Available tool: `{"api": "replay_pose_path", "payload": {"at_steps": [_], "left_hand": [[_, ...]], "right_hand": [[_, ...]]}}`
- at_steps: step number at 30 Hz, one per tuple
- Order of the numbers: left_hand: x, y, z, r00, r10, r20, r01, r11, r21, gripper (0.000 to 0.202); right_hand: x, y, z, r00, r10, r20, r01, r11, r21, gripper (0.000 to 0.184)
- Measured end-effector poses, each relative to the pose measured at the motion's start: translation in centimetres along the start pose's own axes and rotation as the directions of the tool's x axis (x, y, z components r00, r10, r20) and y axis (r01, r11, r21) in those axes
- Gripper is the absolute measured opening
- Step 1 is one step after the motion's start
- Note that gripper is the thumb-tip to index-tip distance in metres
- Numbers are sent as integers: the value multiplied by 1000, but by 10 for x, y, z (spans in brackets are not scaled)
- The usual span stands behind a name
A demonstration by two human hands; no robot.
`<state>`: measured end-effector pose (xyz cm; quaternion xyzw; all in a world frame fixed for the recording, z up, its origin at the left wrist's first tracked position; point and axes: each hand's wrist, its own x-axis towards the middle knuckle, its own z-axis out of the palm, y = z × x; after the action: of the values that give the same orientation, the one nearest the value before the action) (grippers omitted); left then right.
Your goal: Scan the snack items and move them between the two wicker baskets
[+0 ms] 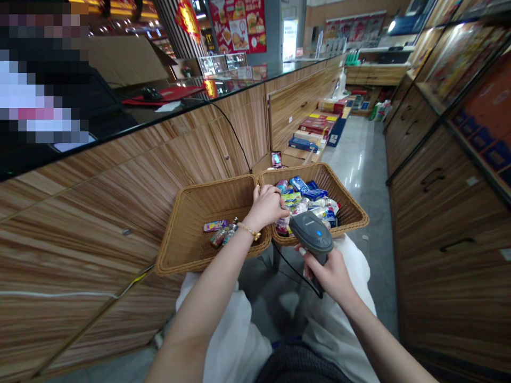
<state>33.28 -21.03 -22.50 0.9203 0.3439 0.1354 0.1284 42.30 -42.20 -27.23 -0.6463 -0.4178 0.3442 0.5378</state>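
While a purple packet [215, 225] and a small bottle [221, 237] lie in the left wicker basket [171, 250], the left hand [264, 207] curls over the adjoining rim; whether it holds anything cannot be determined. The right hand [327, 274] firmly grips a handheld barcode scanner [313, 232] above the near rim of the right wicker basket [347, 205], which is filled with snack packets [303, 194].

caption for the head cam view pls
Left hand at packaged goods in a wicker basket, right hand gripping a barcode scanner

A wood-grain counter [99, 213] with glass top [239, 80] runs on the left, with a red mat [167, 94] on it. Stacked boxes [313, 130] stand on the floor ahead, and wooden cabinets [451, 250] stand at right.
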Motion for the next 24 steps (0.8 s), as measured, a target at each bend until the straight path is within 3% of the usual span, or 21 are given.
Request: {"api": "replay_pose_path", "payload": {"at_steps": [5, 8, 16, 24], "left_hand": [[-25, -8, -29, 975, -75, -210, 62, 996, -69, 15], [-46, -22, -37, 961, -82, -263, 57, 993, -99, 16], [-83, -57, -22, 953, -64, -295, 21, 989, -148, 25], [-92, -57, -11, 927, 8, -375, -16, 1000, -19, 26]], "right_hand": [[-1, -3, 2, 1000, -3, 13, 3, 1000, -8, 29], [-3, -1, 4, 1000, -12, 11, 12, 1000, -10, 30], [-3, 0, 9, 999, -11, 46, 13, 999, -33, 33], [-1, 1, 7, 998, 1, 57, 3, 998, -65, 27]]}}
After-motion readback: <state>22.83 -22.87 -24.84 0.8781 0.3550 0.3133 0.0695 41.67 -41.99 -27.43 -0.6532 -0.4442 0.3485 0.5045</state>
